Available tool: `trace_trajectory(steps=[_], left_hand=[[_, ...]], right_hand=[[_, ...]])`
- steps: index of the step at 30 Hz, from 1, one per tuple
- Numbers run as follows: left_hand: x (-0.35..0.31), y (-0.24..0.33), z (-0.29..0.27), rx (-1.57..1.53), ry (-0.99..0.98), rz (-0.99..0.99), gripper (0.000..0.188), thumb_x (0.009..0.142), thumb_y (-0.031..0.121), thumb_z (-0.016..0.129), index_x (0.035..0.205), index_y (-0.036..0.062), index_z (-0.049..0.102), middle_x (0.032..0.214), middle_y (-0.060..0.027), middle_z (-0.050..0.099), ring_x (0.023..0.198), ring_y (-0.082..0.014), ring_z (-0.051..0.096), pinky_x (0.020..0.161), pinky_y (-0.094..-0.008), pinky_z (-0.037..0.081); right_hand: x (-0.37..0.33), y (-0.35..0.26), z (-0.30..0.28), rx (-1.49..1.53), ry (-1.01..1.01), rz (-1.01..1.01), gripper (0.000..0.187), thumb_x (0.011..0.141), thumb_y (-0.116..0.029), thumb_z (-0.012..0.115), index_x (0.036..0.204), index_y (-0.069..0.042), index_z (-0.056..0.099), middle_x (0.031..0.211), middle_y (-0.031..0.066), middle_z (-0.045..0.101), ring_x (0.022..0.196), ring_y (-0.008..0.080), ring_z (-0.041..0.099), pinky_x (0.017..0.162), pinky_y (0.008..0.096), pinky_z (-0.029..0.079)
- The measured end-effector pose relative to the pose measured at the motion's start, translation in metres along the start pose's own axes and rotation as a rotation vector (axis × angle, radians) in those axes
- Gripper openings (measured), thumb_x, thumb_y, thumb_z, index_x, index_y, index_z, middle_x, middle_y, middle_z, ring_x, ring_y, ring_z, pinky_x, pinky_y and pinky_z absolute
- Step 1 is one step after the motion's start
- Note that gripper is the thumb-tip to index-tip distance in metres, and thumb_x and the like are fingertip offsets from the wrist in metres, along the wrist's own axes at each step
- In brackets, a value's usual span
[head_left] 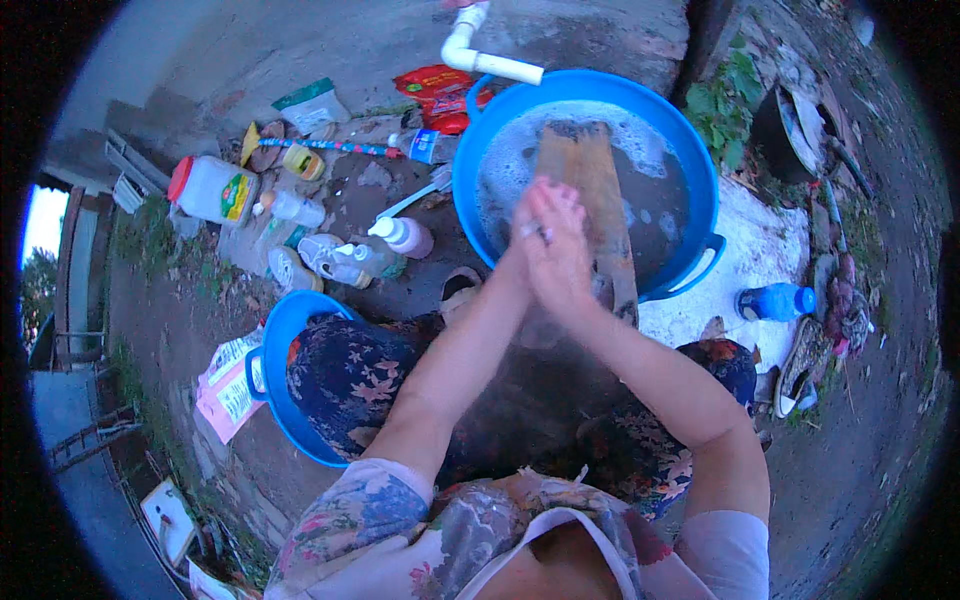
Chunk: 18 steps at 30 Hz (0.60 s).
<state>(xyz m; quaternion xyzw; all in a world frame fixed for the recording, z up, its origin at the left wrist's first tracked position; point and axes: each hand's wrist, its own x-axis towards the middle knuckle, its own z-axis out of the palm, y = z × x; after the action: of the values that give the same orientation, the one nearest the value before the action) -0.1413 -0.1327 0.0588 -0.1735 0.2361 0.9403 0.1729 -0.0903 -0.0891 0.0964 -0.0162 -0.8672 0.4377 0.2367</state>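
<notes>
My left hand (531, 210) and my right hand (561, 248) are pressed together, fingers closed and overlapping, above a wooden board (592, 190). A small pale spot shows at the knuckles. Whether anything lies between the palms is hidden. The board leans inside a large blue basin (712, 185), and its lower end slopes toward me over the near rim. Greyish water with white suds (505, 165) surrounds the board.
A white pipe (490, 63) ends above the basin's far rim. Bottles, a white tub (213, 188), a brush (412, 200) and shoes (293, 270) lie left. A smaller blue basin (290, 410) sits by my left knee. On the right lies a blue bottle (777, 302).
</notes>
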Motion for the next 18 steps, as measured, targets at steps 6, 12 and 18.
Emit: trace_trajectory(steps=[6, 12, 18], left_hand=[[-0.037, -0.016, 0.049, 0.092, -0.199, -0.295, 0.045, 0.091, 0.043, 0.037, 0.123, 0.0110, 0.041, 0.116, -0.0076, 0.052, 0.105, -0.0210, 0.051, 0.091, -0.0360, 0.040], [-0.026, -0.017, 0.023, 0.065, -0.098, -0.278, 0.059, 0.086, 0.060, 0.033, 0.120, 0.0130, 0.046, 0.115, -0.0059, 0.053, 0.104, -0.0198, 0.050, 0.090, -0.0380, 0.040], [-0.046, -0.017, 0.050, 0.602, -0.391, -0.161, 0.059, 0.092, 0.051, 0.030, 0.139, 0.0160, 0.021, 0.127, -0.0079, 0.044, 0.116, -0.0201, 0.043, 0.094, -0.0394, 0.036]], right_hand=[[0.060, 0.024, -0.043, 0.258, 0.020, 0.383, 0.046, 0.083, -0.020, 0.052, 0.121, 0.005, 0.046, 0.119, 0.0235, 0.050, 0.113, 0.0331, 0.046, 0.096, 0.0391, 0.034], [0.029, 0.033, -0.018, 0.166, -0.129, 0.239, 0.043, 0.087, -0.022, 0.050, 0.124, 0.000, 0.047, 0.127, 0.0187, 0.047, 0.115, 0.0252, 0.047, 0.097, 0.0332, 0.035], [0.075, 0.080, -0.045, 0.470, 0.292, 0.507, 0.017, 0.077, -0.015, 0.064, 0.086, -0.001, 0.060, 0.071, 0.0067, 0.059, 0.062, 0.0144, 0.054, 0.057, 0.0280, 0.045]])
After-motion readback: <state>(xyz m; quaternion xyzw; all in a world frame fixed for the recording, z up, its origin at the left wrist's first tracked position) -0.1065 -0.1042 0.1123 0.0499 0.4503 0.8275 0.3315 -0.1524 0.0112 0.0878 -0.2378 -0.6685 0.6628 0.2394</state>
